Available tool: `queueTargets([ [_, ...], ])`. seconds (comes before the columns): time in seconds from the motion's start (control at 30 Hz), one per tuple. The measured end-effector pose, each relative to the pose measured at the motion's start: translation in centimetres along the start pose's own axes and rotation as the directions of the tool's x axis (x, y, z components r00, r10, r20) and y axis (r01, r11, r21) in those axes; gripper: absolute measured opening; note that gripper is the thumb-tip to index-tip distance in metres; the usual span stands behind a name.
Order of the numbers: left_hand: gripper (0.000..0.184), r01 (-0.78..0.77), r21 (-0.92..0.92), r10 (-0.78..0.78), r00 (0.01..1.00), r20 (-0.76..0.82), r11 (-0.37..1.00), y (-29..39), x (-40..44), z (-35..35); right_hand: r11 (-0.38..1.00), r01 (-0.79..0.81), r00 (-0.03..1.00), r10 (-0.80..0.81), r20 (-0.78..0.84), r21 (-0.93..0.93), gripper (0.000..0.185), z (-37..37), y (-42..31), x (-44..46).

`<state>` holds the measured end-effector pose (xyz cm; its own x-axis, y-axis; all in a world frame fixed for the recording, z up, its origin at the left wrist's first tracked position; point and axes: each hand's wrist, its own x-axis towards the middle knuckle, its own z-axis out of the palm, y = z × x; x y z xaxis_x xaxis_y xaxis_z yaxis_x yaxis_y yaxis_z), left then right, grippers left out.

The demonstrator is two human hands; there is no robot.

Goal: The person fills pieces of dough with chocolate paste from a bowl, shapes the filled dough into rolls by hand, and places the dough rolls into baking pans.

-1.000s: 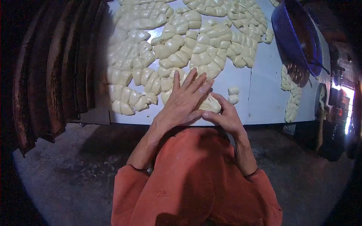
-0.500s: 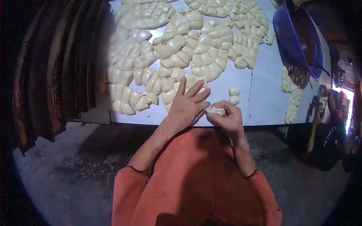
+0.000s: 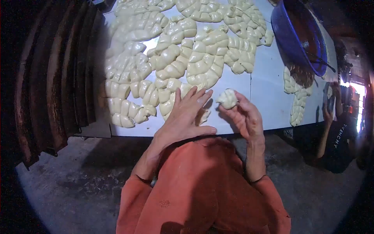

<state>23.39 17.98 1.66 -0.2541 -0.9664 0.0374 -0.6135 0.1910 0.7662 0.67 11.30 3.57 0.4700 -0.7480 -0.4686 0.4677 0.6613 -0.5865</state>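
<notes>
Pale, glossy dough lies in lumpy, scored-looking slabs on the white table. My left hand is spread, fingers apart, over the near end of one slab by the front edge. A ragged bit of dough shows between its thumb and fingers. Just to the right, my right hand has its fingers closed on a small knobbly dough piece, held near the table surface. Part of that piece is hidden by the fingers.
A blue basin stands at the far right, with a narrow dough strip near it. Another person in a dark shirt works at the right edge. Dark corrugated panels rise on the left.
My right hand has moved up and away from the left, now holding a lumpier dough piece. The small pieces lying there before no longer show separately. My left thumb has spread outward.
</notes>
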Motion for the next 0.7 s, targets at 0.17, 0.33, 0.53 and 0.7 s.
queueTargets([
  [0.17,0.063,0.272,-0.459,-0.308,0.951,-0.003,0.846,2.7,2.3,-0.9,0.961,0.031,0.998,-0.045,-0.043,-0.275,0.033,0.2,1.9,0.5],
  [0.33,0.026,0.332,-0.668,-0.424,0.905,0.027,0.666,2.3,3.1,1.6,0.705,0.196,0.96,-0.279,-0.013,-0.681,0.022,-1.2,1.4,1.0],
  [0.53,0.075,0.309,-0.897,-0.318,0.925,0.207,0.317,3.0,4.7,2.7,0.847,0.277,0.951,-0.31,0.003,-0.454,0.035,-1.3,-0.1,0.9],
  [0.7,0.082,0.231,-0.886,-0.296,0.949,0.113,0.402,3.6,6.0,3.2,0.729,0.157,0.977,-0.211,0.0,-0.666,0.055,-1.9,-1.6,0.7],
])
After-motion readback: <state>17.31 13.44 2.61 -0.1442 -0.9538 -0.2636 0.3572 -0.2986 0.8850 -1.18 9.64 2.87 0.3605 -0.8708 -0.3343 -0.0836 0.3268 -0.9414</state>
